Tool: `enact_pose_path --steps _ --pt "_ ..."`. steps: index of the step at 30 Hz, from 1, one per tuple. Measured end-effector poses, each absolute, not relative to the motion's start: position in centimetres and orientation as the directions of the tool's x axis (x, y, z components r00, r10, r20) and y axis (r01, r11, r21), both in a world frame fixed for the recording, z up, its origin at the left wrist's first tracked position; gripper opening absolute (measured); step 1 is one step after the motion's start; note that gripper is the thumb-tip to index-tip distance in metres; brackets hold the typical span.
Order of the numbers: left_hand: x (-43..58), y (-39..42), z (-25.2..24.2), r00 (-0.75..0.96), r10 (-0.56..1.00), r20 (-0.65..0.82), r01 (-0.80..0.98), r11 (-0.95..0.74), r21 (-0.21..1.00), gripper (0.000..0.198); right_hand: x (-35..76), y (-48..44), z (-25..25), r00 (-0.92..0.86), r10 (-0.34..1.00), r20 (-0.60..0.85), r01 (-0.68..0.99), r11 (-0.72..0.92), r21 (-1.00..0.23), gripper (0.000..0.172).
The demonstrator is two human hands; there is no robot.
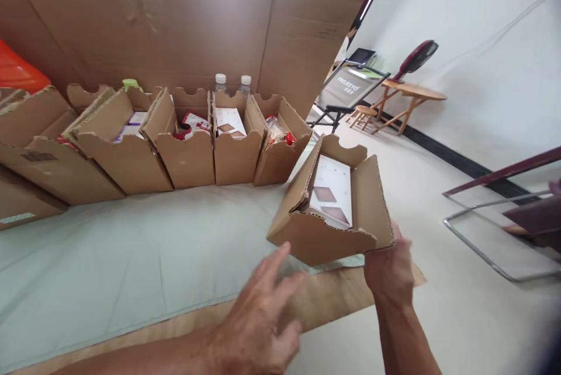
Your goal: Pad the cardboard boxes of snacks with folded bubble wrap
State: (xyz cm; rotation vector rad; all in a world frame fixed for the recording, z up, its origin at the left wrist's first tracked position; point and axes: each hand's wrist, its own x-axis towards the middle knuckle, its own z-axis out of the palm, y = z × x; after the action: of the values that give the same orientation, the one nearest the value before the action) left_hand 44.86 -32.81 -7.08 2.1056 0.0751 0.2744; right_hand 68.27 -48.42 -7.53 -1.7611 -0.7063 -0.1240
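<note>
An open-topped cardboard box (333, 240) tilts over the table's right end. Inside it lies a white packet (332, 188) with brown squares printed on it. My right hand (390, 270) grips the box at its right side, the fingers partly hidden behind the cardboard. Just below the box's front left corner is my left hand (263, 316), fingers spread, holding nothing. Behind, a row of similar boxes lines the table; the nearest ones are a box with wrapped snacks (280, 162) and another with a white packet (236, 162).
A tall cardboard panel (197, 30) stands behind the row, with two white-capped bottles (220, 80) in front of it. Pale green cloth (175, 246) covers the table. Rightward are a folding chair (346, 86), a small wooden table (409, 90) and a metal-framed seat (477, 249).
</note>
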Motion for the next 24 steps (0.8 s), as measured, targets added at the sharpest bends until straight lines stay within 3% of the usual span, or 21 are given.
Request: enact_pose_path --steps 2,4,7,9,12,16,24 --pt "44.3 -30.2 -8.0 0.946 0.262 0.191 -0.001 -0.587 0.810 0.069 66.1 -49.3 -8.6 0.808 0.434 0.397 0.469 -0.069 -0.880 0.079" --pt "44.3 -27.9 -9.2 0.920 0.344 0.189 0.076 -0.628 0.774 0.066 64.6 -49.0 -9.3 0.812 0.481 0.329 0.436 -0.127 -0.891 0.089" --pt "44.8 -26.0 -11.0 0.909 0.370 0.190 0.126 -0.681 0.722 0.068 63.9 -47.6 -9.6 0.851 0.456 0.258 0.435 -0.339 -0.834 0.078" --pt "45.1 -25.6 -12.1 0.908 0.353 0.225 0.109 -0.720 0.686 0.069 64.6 -46.9 -9.4 0.871 0.412 0.267 0.431 -0.381 -0.818 0.070" --pt "45.0 -25.9 -13.1 0.906 0.331 0.265 0.084 -0.754 0.652 0.067 67.3 -46.9 -8.9 0.876 0.396 0.277 0.413 -0.318 -0.853 0.067" --pt "44.9 -26.2 -13.2 0.903 0.321 0.284 0.080 -0.778 0.624 0.063 72.9 -46.6 -7.5 0.826 0.508 0.244 0.386 -0.194 -0.902 0.064" --pt "45.1 -26.6 -13.7 0.873 0.354 0.336 0.089 -0.793 0.603 0.058 82.9 -41.8 -5.2 0.738 0.652 0.176 0.364 -0.165 -0.917 0.060"
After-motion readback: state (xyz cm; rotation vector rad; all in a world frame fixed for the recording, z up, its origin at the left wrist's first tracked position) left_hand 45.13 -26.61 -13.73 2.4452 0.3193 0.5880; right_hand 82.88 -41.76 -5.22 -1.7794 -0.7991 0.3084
